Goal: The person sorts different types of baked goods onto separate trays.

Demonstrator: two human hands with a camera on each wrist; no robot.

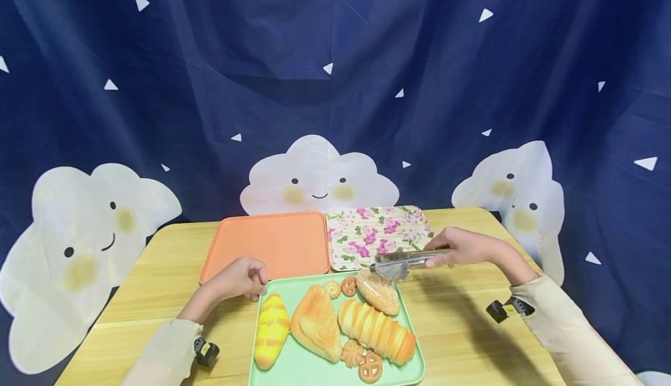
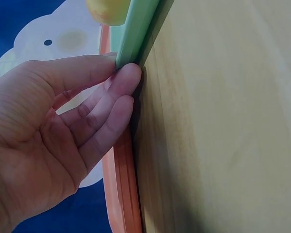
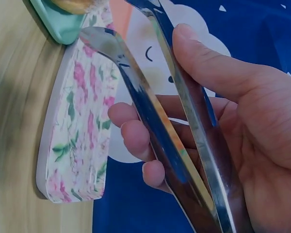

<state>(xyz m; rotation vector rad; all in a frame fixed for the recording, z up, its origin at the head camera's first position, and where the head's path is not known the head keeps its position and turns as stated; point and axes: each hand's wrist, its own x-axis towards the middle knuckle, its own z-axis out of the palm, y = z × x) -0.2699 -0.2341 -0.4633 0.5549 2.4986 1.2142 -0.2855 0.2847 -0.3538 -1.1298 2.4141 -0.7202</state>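
Here, tongs [image 1: 401, 261] sit in the right hand [image 1: 461, 247], above the green tray [image 1: 409, 339].

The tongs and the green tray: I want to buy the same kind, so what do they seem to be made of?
The tongs in the right hand look like polished metal, probably steel: mirror-bright, reflecting the blue backdrop. The green tray, whose corner the left hand pinches, looks like matte plastic: even pastel colour, smooth rounded rim, no shine. It could be melamine.
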